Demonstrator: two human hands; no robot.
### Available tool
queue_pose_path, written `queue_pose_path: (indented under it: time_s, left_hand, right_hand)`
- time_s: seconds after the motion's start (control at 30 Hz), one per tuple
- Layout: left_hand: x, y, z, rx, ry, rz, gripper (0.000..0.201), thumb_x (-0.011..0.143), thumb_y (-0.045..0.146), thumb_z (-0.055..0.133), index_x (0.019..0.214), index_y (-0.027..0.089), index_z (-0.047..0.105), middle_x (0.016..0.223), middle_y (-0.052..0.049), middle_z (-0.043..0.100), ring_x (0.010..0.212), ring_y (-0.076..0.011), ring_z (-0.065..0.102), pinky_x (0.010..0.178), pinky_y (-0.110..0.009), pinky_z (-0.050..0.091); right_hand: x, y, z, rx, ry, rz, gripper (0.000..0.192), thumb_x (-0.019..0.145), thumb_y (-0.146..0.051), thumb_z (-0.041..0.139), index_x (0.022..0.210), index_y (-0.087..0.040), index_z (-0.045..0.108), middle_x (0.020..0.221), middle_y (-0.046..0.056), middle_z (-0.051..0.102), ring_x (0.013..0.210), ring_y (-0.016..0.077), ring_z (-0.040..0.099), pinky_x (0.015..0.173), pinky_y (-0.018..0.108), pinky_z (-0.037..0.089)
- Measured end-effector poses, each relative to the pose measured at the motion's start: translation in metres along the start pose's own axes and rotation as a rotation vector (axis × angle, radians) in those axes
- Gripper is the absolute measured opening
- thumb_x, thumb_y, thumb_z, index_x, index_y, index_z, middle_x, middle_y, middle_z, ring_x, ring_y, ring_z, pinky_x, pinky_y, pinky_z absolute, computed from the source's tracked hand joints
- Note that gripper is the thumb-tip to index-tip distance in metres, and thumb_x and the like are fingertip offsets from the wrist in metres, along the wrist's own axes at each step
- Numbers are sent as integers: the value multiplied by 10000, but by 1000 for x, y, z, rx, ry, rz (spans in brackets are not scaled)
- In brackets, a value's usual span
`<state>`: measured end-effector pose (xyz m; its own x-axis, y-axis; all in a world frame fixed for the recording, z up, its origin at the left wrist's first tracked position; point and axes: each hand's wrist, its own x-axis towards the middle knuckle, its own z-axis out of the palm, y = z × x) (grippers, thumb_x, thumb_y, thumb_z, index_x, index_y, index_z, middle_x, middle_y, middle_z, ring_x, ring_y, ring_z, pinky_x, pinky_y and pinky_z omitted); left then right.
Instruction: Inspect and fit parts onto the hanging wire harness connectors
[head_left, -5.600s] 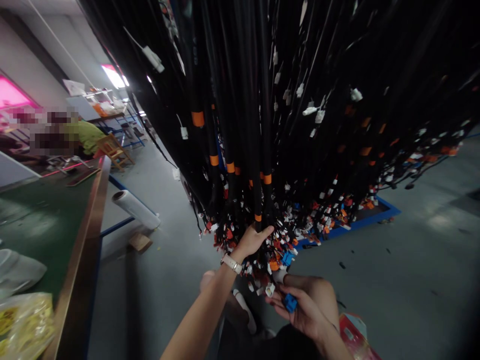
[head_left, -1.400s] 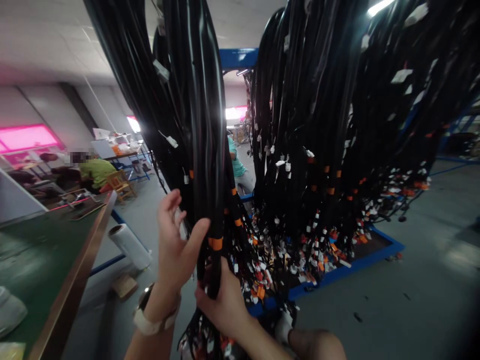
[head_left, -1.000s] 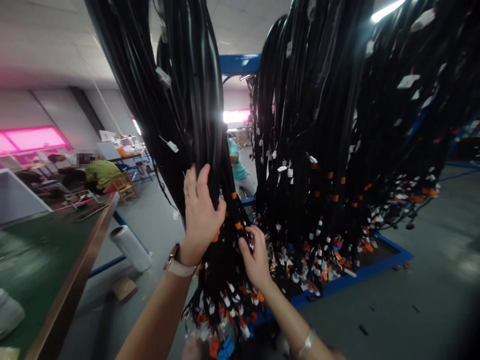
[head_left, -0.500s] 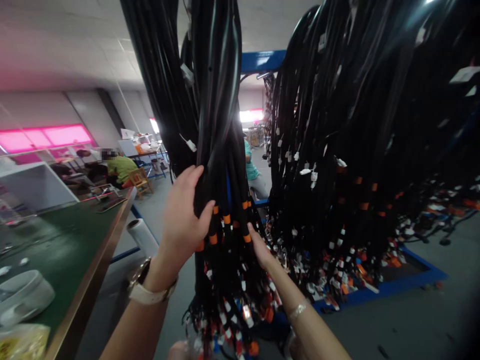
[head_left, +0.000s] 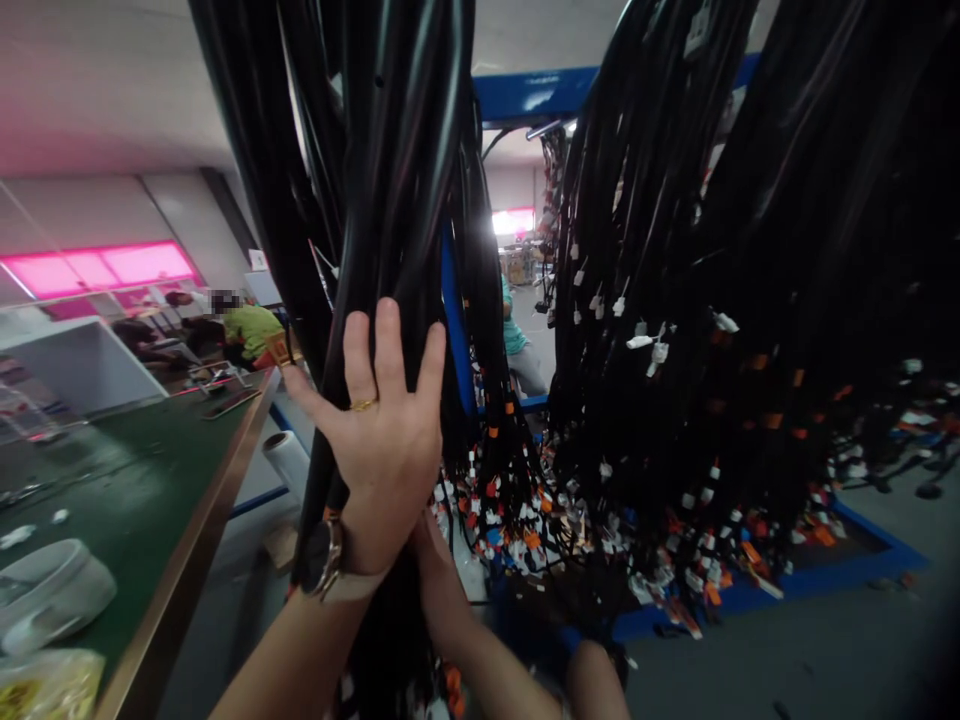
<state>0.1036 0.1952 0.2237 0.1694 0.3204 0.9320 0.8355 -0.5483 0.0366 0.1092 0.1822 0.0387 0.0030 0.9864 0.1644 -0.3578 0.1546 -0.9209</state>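
— Black, glossy hanging cable bundle (head_left: 390,200) fills your near view; what is your left hand doing on it?

— Your left hand (head_left: 386,440) lies flat and released against its front, fingers spread upward, one gold ring and one wristwatch (head_left: 322,560) showing.

— And your right hand?

— Your right hand (head_left: 429,535) sits mostly behind the left wrist, pressed into the same bundle; I cannot tell whether it grips.

— Where is your room to move?

— To your left, the wooden edge of one green-topped workbench (head_left: 202,530) runs close beside the bundle, with a narrow strip of floor between. One white film roll (head_left: 289,460) lies there. To your right, a second, wider mass of black cables (head_left: 712,300) hangs apart from yours, a gap between them. One blue metal rack beam (head_left: 540,95) crosses overhead.
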Motion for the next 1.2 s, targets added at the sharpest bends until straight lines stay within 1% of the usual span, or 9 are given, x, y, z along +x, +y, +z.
queue_pose_path:
  time_s: [0.13,0.23,0.33,0.47,0.7,0.83,0.93,1.1,1.2]
  left_hand:
    - [-1,-18,9,-36,-8,11,497,808,283,603,1284,305,464,1500,-36,262,1397,-337,109,1068,-649,-126]
    - [-3,-19,19,-37,-9,21,503,813,272,595,1294,307,451,1507,-34,245,1401,-328,89,1070,-660,-91]
    - [-3,-17,34,-28,-16,33,517,815,260,595,1305,305,435,1511,-45,235,1404,-318,83,1079,-655,-60]
    - [-2,-14,55,4,-22,44,520,837,244,565,1326,319,405,1515,-52,219,1404,-323,68,1063,-668,-73]
    - [0,-13,57,-58,-46,34,490,832,302,574,1301,314,433,1501,-40,260,1404,-326,46,1062,-656,-109]
    - [0,-26,46,-41,-64,27,442,812,313,597,1241,285,494,1503,-35,253,1404,-329,33,1078,-652,-74]
    - [0,-37,41,5,-71,65,394,814,278,591,1203,279,529,1519,-29,204,1403,-333,42,1095,-645,-28]
    - [0,-44,39,18,-90,104,364,817,247,578,1180,260,551,1531,-39,161,1404,-329,37,1111,-618,9]
    - [0,-42,38,-32,-92,82,334,826,273,566,1158,238,564,1520,-44,205,1404,-329,48,1111,-613,-14]
  right_hand:
    - [50,18,-46,-287,316,-43,494,858,-544,325,932,-176,646,845,92,682,817,245,626,788,409,477]
    - [101,18,-83,-375,483,-122,503,778,-458,465,1170,-146,508,1118,132,596,1025,254,546,928,413,392]
    - [139,10,-104,-479,510,-184,630,703,-374,557,1275,-153,414,1217,135,533,1122,275,472,979,428,336]
    - [156,6,-117,-582,465,-222,585,643,-305,592,1196,-138,500,1192,146,542,1150,311,417,1014,452,271]
    - [135,-10,-153,-509,248,-146,233,626,-260,513,842,-203,581,764,6,594,778,209,535,753,349,432]
    - [99,-32,-182,-417,123,-94,116,638,-242,483,734,-205,535,602,-40,490,596,148,478,591,272,402]
    - [74,-28,-200,-393,89,-60,91,668,-250,494,741,-208,526,610,-42,479,597,140,467,598,269,392]
    - [55,10,-198,-408,97,-1,154,620,-296,603,710,-211,512,668,-28,511,651,154,482,643,290,409]
    - [33,7,-188,-424,68,30,148,625,-289,632,669,-211,513,632,-35,502,625,148,478,632,285,410]
